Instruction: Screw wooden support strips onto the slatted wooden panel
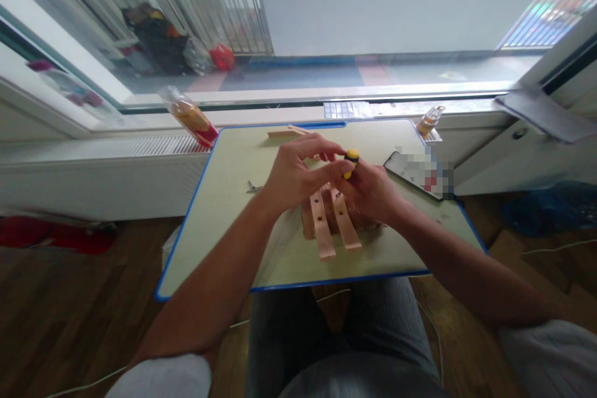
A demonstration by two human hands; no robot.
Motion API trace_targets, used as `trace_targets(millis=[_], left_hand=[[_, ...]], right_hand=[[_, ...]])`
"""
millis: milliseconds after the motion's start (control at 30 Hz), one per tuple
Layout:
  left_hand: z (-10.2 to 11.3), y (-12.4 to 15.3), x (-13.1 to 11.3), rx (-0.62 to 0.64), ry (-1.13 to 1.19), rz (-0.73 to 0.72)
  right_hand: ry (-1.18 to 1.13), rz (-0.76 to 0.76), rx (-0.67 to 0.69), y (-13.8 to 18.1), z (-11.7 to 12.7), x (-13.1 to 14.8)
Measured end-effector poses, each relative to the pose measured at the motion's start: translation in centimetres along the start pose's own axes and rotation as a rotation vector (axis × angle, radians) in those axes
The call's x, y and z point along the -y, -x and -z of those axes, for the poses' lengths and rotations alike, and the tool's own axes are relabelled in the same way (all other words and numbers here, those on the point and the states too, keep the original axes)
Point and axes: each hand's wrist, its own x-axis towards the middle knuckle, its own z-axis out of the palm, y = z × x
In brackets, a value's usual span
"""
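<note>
A yellow-and-black screwdriver (pixel 351 163) stands tilted over the wooden pieces, its handle top showing between my hands. My left hand (pixel 298 171) is closed, with thumb and forefinger at the handle. Round the handle's lower part, my right hand (pixel 375 189) is closed too; its fingertips are mostly hidden. Under the hands, two light wooden strips with holes, a left strip (pixel 321 227) and a right strip (pixel 346 224), lie side by side across a darker brown wooden piece (pixel 308 221). The screwdriver's tip is hidden.
The small table (pixel 224 249) has a blue edge. Small metal parts (pixel 253 187) lie left of my hands, thin wooden strips (pixel 282 133) at the back. A phone (pixel 413 174) rests on the right. Behind the table are a drink bottle (pixel 191 117) and a smaller bottle (pixel 429 121).
</note>
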Motion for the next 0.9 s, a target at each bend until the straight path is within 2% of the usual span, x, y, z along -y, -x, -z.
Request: trace_targets(millis=[67,233,367,600,700,800,900], left_hand=[[-0.4,-0.4,0.1,0.009,0.014,-0.027],[-0.8,-1.4,0.4,0.039,0.013,0.011],[-0.5,-0.8,1.5,0.099,0.045,0.014],[0.4,1.7,4.3,0.302,0.032,0.224],[0.3,1.9,4.2,0.253,-0.027,0.246],[0.2,2.4,3.9,0.148,-0.039,0.153],[0.4,3.4,3.8,0.162,-0.005,0.072]], right_hand=[[-0.012,0.016,-0.004,0.0,-0.1,-0.2],[-0.036,0.047,-0.016,0.0,-0.5,-0.6],[-0.052,0.049,-0.038,0.1,-0.6,-0.9],[-0.117,-0.002,-0.093,0.5,-1.1,-1.1],[-0.149,0.004,-0.114,0.7,-1.4,-1.3],[-0.171,0.037,-0.134,0.8,-1.5,-1.5],[-0.187,0.062,-0.142,0.8,-1.5,-1.6]])
